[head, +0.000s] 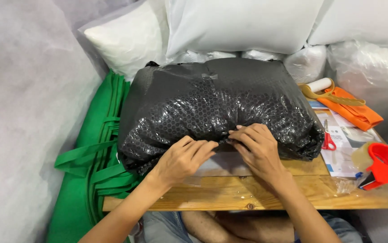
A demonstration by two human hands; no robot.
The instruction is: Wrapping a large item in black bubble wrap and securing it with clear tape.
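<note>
A bulky bundle wrapped in black bubble wrap (212,99) lies on a low wooden table (230,193). My left hand (182,159) rests flat on the bundle's near edge, fingers together and pointing right. Just beside it, my right hand (257,146) presses on the same gathered fold, fingertips meeting the left hand's at the middle. A strip of clear tape seems to lie under the hands; I cannot tell whether either hand grips it.
Green fabric bags (97,153) hang off the table's left side. On the right lie red-handled scissors (328,139), a red tape dispenser (378,164), papers, an orange cloth (353,110) and a white roll (317,85). White pillows (243,22) are piled behind.
</note>
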